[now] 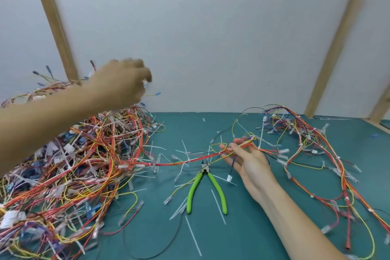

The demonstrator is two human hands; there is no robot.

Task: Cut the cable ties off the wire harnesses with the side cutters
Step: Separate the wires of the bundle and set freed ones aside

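Green-handled side cutters [206, 186] lie unheld on the teal bench [263, 207], handles splayed toward the near edge and jaws pointing far, just under an orange-and-yellow wire harness [168, 163] stretched across the middle. The right hand [245, 159] grips that harness at its right end, fingers curled round the bundle, apparently keeping it taut and drawn out from the heap so its white cable ties [185, 152] can be found. The left hand [124, 82], blurred, is raised over the far part of the large tangled pile of harnesses [69, 167] on the left, fingers curled; whether it pinches a wire there cannot be told. A second, looser spread of harnesses [316, 154] lies on the right, perhaps those already dealt with. Cut-off white tie pieces [193, 236] litter the bench around the cutters. Behind stands a pale wall [211, 27] with wooden battens [52, 21].
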